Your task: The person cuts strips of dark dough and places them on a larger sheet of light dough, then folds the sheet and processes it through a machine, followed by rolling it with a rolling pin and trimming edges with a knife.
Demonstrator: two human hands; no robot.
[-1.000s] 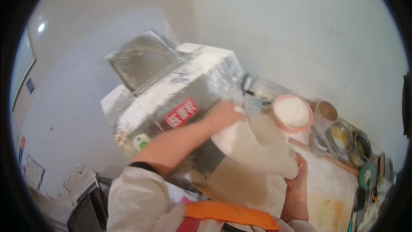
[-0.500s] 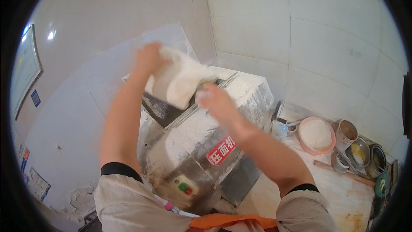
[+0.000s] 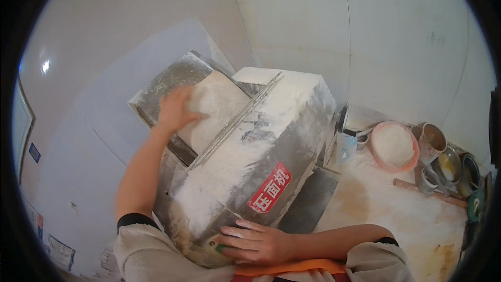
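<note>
A pale sheet of dough (image 3: pixel 216 107) lies on the metal feed tray (image 3: pixel 182 75) of a floury dough-pressing machine (image 3: pixel 297 125), its lower edge at the slot by the metal bars. My left hand (image 3: pixel 177 109) rests at the sheet's left side, fingers spread and thumb stretched over the dough. At the machine's near face, my right hand (image 3: pixel 263 243) lies over the switch box (image 3: pixel 209 248) with fingers extended. A bit of the green button (image 3: pixel 220 248) shows beside its fingertips; the rest of the switches are covered.
On the floured worktop (image 3: pixel 386 209) at right stand a pink bowl of flour (image 3: pixel 394 146), a patterned tub (image 3: pixel 431 141), metal pots (image 3: pixel 450 164) and a wooden rolling pin (image 3: pixel 430 193). A dark outlet plate (image 3: pixel 310 198) slopes from the machine's side. Walls rise behind and at left.
The dough sheet, held up in the air before, now lies on the feed tray. My right hand has left the dough and come down to the switch box. My left hand has lowered.
</note>
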